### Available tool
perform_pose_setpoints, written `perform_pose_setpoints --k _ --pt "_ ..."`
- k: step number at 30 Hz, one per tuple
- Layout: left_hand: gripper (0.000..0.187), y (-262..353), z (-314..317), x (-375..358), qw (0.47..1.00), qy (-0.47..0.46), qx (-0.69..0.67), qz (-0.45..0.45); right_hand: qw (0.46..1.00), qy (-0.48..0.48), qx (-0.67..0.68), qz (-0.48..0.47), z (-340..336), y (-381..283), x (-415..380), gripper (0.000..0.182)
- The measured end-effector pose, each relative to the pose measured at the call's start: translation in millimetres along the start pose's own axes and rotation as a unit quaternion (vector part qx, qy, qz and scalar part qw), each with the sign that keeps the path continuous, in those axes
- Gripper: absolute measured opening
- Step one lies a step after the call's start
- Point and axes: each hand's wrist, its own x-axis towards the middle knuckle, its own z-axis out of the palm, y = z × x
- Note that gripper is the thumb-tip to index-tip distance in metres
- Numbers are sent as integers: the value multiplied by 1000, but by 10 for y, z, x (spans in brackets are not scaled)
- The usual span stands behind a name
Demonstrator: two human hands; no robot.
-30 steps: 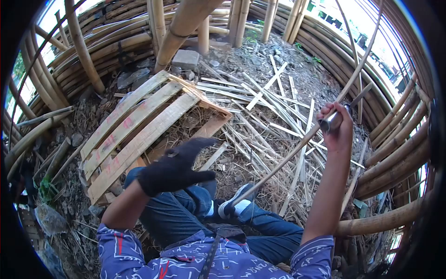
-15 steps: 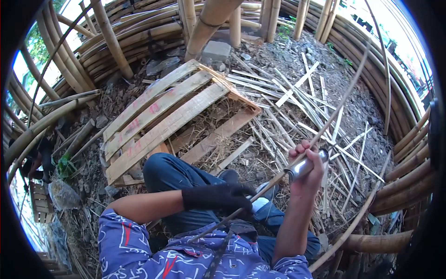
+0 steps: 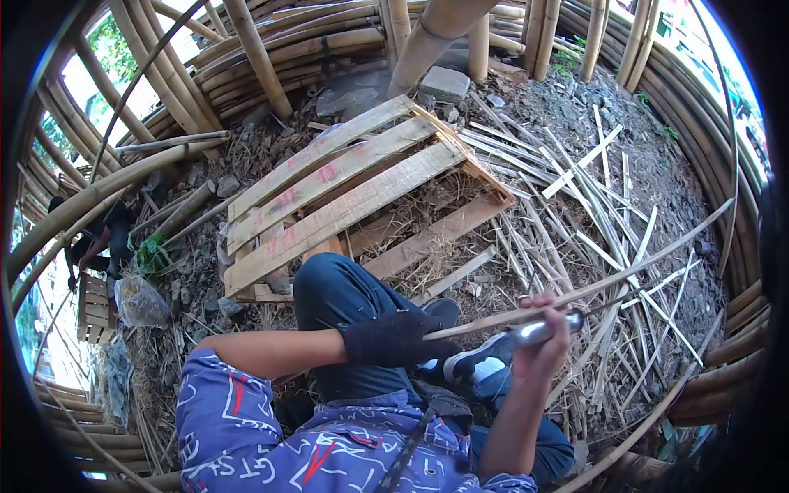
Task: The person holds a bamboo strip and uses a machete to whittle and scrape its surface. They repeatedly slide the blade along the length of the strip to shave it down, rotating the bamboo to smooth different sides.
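My left hand, in a black glove, is closed around the near end of a long bamboo strip in front of my lap. The strip slants up to the right and bends slightly. My bare right hand grips a tool with a shiny metal handle, held against the strip's underside. From the handle's far end a thin dark part points right; its kind is unclear. Fingers of this hand reach over the strip. Under the strip's near part are my shoes and bent knee.
A wooden pallet lies tilted ahead of my knee. Split bamboo strips are scattered over the soil to the right. Bamboo poles and stacked bamboo walls surround the place. At the far left another person is beside a small crate.
The strip has swung lower and flatter to the right, its near end now at my glove. My right hand has moved slightly down with the tool. The whole view has shifted.
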Motion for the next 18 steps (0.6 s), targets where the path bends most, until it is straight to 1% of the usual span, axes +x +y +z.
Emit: perform_pose_setpoints --k 2,3,4,5,6,7,8,9,10,11,12,13,14,15,16,17,18 --pt "39 18 48 -45 999 33 23 7 999 1 -9 33 16 168 -97 28" --pt "39 -94 113 -45 999 30 21 7 999 -1 -20 46 42 228 -153 28" --pt "37 -305 200 -40 995 65 39 57 998 -3 -30 58 4 281 -182 28" --pt "35 -441 264 -64 988 97 56 109 996 20 -53 72 -5 299 -216 26" --pt "31 -497 268 -134 976 130 104 142 995 27 -66 73 -46 328 -235 25" --pt "31 -445 212 -218 984 138 79 76 994 39 -77 72 -122 354 -236 25" --pt "31 -358 143 -305 988 144 54 11 989 28 -121 78 -229 358 -214 25" --pt "32 -366 108 -378 983 164 77 11 982 54 -162 76 -337 383 -214 25" --pt "33 -381 80 -438 977 187 100 10 974 54 -204 81 -528 415 -215 25" --pt "33 -367 42 -476 979 181 96 15 964 49 -246 89 -684 421 -237 25" --pt "30 -349 12 -531 980 176 90 -34 967 92 -232 43 -696 437 -309 20" --pt "27 -349 -12 -584 977 173 86 -86 967 94 -234 47 -769 418 -370 20" --pt "27 -370 -35 -625 977 172 85 -89 955 109 -273 38 -866 384 -425 16" --pt "26 -389 -50 -658 969 205 116 -72 942 122 -312 29 -953 352 -470 13" --pt "25 -390 -58 -674 959 236 147 -54 934 124 -335 -13 -1047 375 -495 9" --pt "25 -346 -71 -670 960 232 147 -55 934 127 -335 -11 -1105 341 -519 9" --pt "25 -277 -92 -656 954 260 139 -63 918 119 -379 -8 -1144 289 -531 10"
